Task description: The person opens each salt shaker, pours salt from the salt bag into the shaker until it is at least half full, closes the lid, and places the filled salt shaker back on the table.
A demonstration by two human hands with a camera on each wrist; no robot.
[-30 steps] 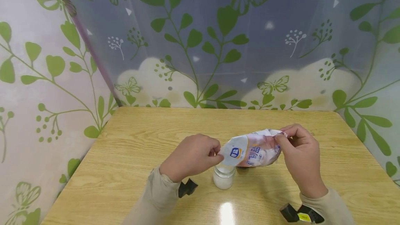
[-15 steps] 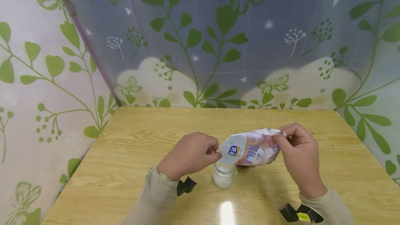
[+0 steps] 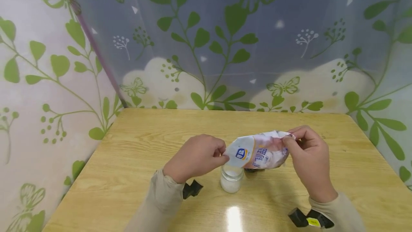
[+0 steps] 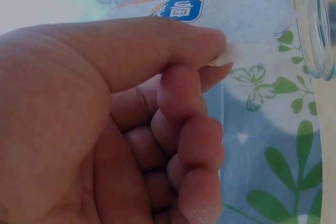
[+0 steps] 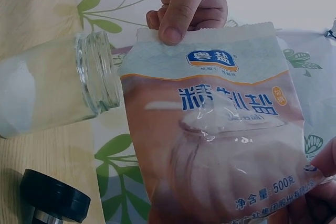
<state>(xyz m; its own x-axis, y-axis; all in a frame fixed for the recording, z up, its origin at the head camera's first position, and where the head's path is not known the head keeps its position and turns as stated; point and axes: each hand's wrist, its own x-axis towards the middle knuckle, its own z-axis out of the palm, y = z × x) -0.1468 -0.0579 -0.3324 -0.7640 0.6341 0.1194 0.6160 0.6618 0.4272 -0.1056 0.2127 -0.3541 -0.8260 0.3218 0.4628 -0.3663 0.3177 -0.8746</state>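
Wood-grain tabletop (image 3: 145,133): left grip (image 3: 196,157) and right grip (image 3: 311,162) pinch salt bag (image 3: 261,151) between them; glass jar (image 3: 231,182) stands below, nearer left. Pouring seems in hand; next calls for steady tilt.

One left hand (image 3: 194,158) and one right hand (image 3: 310,162) are showing, two in all. Two sleeves (image 3: 161,198) are appearing, and two black wrist devices (image 3: 194,188) are showing, one per arm. One printed bag (image 3: 257,151) is showing, and one glass jar (image 3: 231,182) and one dark-topped object (image 5: 55,195) are accompanying it. One counter (image 3: 145,131) is lying beneath, with one bright reflection (image 3: 234,219) shining.
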